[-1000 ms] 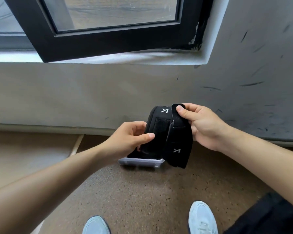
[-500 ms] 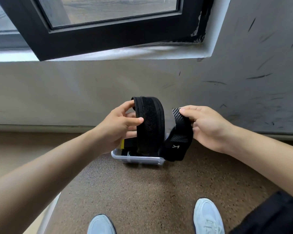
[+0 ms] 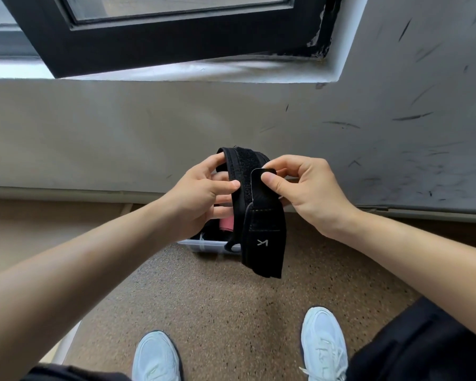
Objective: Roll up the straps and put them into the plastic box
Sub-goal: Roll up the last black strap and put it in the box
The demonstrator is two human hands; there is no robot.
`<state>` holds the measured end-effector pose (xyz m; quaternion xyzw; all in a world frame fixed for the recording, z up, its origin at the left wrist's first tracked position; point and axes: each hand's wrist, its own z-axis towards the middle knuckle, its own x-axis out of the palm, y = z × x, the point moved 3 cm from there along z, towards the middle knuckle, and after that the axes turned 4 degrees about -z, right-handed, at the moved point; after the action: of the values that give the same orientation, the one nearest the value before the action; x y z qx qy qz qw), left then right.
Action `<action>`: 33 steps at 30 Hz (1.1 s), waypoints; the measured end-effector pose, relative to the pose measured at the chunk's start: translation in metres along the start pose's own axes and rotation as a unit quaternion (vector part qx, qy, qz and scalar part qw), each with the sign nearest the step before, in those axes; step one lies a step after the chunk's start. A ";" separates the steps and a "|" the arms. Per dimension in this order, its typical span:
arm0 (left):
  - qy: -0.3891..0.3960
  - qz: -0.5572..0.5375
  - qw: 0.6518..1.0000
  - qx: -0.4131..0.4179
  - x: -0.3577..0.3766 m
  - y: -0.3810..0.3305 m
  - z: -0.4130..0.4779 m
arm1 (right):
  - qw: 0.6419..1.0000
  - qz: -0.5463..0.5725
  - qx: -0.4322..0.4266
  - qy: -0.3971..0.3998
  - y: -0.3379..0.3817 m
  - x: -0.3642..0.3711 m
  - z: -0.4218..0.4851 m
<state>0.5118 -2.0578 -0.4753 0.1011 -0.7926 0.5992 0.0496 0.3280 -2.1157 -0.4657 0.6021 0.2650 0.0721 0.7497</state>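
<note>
While left hand (image 3: 201, 196) curls thumb, fingers round looped black strap (image 3: 264, 237), fuzzy hook-and-loop band arching over top, right hand (image 3: 308, 188) pinches rounded, smooth tab end. Strap held above clear plastic box (image 3: 204, 244) on speckled brown floor (image 3: 231, 312).

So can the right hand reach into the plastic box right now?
Probably not yet. The right hand is busy pinching the end of the black strap, which the left hand also grips. The strap hangs in front of the plastic box, on the floor below.
</note>
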 end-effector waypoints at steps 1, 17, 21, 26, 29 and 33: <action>0.003 0.000 1.000 0.000 0.002 0.000 -0.001 | 1.000 -0.006 -0.006 -0.006 0.000 0.000 0.000; -0.002 -0.042 0.998 0.051 0.024 0.003 -0.009 | 0.982 -0.149 -0.011 -0.118 -0.008 0.003 -0.004; -0.029 0.004 0.995 0.095 0.025 0.005 -0.011 | 0.981 -0.163 -0.022 -0.108 -0.004 0.003 -0.005; -0.062 0.021 0.991 0.120 0.019 0.006 -0.007 | 0.985 -0.137 -0.023 -0.105 -0.002 0.002 -0.004; -0.069 0.010 0.990 0.122 0.013 0.005 -0.006 | 0.993 -0.088 0.019 -0.083 -0.007 0.001 -0.005; -0.068 0.012 0.990 0.120 0.010 0.006 -0.004 | 0.996 0.042 0.067 -0.036 -0.010 0.006 -0.007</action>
<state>0.5009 -2.0531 -0.4775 0.1374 -0.7180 0.6820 -0.0244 0.3278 -2.1099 -0.4774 0.6641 0.2167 0.0640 0.7126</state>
